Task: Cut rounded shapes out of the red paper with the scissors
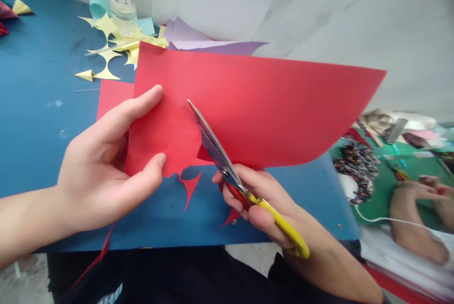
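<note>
A large sheet of red paper [283, 105] is held up over the blue table. My left hand [102, 162] grips its left part, with the thumb and index finger lying on the near face and the other fingers hidden behind. In my right hand [258, 195] are scissors [216, 150] with yellow and red handles. Their blades point up and left across the paper, at the end of a cut rising from the lower edge. A red offcut [190, 189] hangs below the sheet. More red paper [115, 96] shows behind it at the left.
On the blue table [42, 119], a water bottle [122, 1], yellow paper scraps [106, 58] and purple paper [187, 34] stand or lie along the wall. At the right, another person's arms [414, 214] rest by a green table [381, 207] with yarn.
</note>
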Motion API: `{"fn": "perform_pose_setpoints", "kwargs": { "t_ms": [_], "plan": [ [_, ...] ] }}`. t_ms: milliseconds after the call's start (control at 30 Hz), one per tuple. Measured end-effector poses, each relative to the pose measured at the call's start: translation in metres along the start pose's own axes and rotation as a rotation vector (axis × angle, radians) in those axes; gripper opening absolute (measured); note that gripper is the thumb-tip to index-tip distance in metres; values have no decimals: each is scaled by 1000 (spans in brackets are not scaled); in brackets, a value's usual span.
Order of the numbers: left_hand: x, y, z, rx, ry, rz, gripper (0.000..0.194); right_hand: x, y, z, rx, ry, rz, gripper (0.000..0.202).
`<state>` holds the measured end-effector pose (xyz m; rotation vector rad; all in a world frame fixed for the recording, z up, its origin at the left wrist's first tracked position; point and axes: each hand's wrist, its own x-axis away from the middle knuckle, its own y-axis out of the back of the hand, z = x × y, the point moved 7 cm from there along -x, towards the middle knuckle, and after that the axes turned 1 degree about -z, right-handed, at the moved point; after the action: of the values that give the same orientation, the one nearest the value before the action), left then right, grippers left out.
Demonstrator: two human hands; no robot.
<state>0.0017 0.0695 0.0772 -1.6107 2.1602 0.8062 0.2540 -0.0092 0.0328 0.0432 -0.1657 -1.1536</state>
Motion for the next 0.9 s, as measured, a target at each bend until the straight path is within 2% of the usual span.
{"fn": "perform_pose_setpoints", "kwargs": {
  "t_ms": [300, 700, 900],
  "plan": [
    [2, -1, 0, 27, 28, -19, 89, -5, 0, 4, 45, 45, 6, 73],
    [-3, -4, -2, 92, 8, -22, 86, -5, 2, 2, 60, 54, 23, 77],
    [-1, -2, -6, 51, -12, -10, 88, -5, 2, 1, 68, 50, 38, 75]
  ]
}}
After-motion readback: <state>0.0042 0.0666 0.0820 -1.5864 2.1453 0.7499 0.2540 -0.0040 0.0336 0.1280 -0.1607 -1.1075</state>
